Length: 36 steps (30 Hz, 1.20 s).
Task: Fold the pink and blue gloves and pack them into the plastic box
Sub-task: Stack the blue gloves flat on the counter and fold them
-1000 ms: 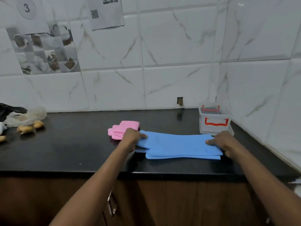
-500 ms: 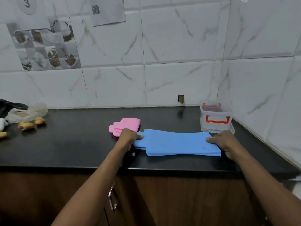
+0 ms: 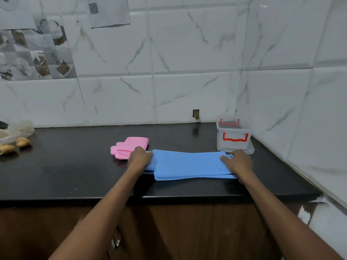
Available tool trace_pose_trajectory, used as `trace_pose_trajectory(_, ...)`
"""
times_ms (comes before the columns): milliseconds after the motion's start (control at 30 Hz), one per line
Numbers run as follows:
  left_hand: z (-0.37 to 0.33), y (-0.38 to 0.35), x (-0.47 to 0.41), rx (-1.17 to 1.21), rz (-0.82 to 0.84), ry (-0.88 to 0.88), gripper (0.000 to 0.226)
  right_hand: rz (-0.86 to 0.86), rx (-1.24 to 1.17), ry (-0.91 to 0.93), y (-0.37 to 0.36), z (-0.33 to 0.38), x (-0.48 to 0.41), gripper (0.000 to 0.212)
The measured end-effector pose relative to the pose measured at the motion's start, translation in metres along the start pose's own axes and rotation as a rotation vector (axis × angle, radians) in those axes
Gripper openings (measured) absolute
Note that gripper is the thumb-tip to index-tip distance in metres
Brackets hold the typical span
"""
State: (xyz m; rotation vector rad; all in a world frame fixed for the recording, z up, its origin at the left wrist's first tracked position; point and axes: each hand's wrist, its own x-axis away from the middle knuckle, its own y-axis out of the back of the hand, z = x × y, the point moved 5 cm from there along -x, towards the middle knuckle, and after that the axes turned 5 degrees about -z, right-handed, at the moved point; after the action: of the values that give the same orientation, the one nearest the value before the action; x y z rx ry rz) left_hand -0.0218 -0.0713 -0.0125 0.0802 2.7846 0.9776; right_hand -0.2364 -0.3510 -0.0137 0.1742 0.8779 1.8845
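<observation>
The blue gloves (image 3: 187, 164) lie stacked and stretched flat on the black counter (image 3: 75, 166), fingers to the left. My left hand (image 3: 139, 158) grips their finger end. My right hand (image 3: 237, 161) holds the cuff end. The pink gloves (image 3: 131, 147) sit folded just behind my left hand, fingers pointing left. The clear plastic box (image 3: 232, 137) with red handles stands in the back right corner, just behind my right hand, lid off and apparently lying under it.
A crumpled plastic bag (image 3: 16, 130) and some light-brown pieces (image 3: 22, 141) lie at the far left of the counter. Tiled walls close the back and right. Brown cabinet doors (image 3: 187, 231) sit below the counter edge.
Both hands stay on the two ends of the blue gloves, which have shifted slightly away from the counter edge. The view has tilted down a little.
</observation>
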Motion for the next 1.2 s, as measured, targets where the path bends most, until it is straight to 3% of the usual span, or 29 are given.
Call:
trace_pose_trajectory(100,-0.015,0.001,0.000,-0.131,-0.003,-0.055,0.045,-0.076,-0.239,-0.069,0.006,-0.011,-0.001,0.052)
trace_pose_trajectory(233,-0.027,0.003,0.005,-0.260,-0.101,-0.123,0.031,-0.115,-0.249,-0.077,0.011,-0.012,0.006,0.035)
trace_pose_trajectory(367,-0.034,0.000,0.009,-0.149,-0.151,-0.149,0.031,-0.104,-0.243,-0.077,0.012,-0.011,0.010,0.010)
trace_pose_trajectory(667,-0.020,-0.009,0.018,-0.172,-0.178,-0.128,0.027,-0.084,-0.084,-0.002,0.009,-0.003,0.010,0.019)
trace_pose_trajectory(767,-0.034,-0.004,0.026,-0.356,-0.341,-0.275,0.029,-0.154,-0.029,0.073,0.015,0.006,0.019,0.019)
trace_pose_trajectory(833,-0.050,-0.003,0.032,-0.362,-0.411,-0.514,0.025,-0.346,0.144,0.247,0.018,0.019,0.032,0.028)
trace_pose_trajectory(900,-0.060,-0.017,0.032,-0.256,-0.200,-0.698,0.029,-0.419,0.179,0.447,0.008,0.042,0.046,0.031)
trace_pose_trajectory(967,-0.059,-0.047,0.040,-0.375,0.150,-0.742,0.042,-0.091,0.029,0.528,-0.024,0.075,0.057,0.037)
trace_pose_trajectory(1033,-0.050,-0.070,0.049,-0.508,0.344,-0.800,0.050,0.310,-0.039,0.506,-0.067,0.108,0.068,0.048)
trace_pose_trajectory(1067,-0.046,-0.076,0.053,-0.488,0.414,-0.782,0.052,0.420,-0.026,0.495,-0.084,0.122,0.072,0.055)
trace_pose_trajectory(1133,-0.041,-0.078,0.054,-0.453,0.455,-0.770,0.054,0.520,0.047,0.472,-0.107,0.134,0.070,0.068)
trace_pose_trajectory(1200,-0.038,-0.075,0.047,-0.472,0.390,-0.796,0.056,0.547,0.087,0.455,-0.115,0.125,0.063,0.076)
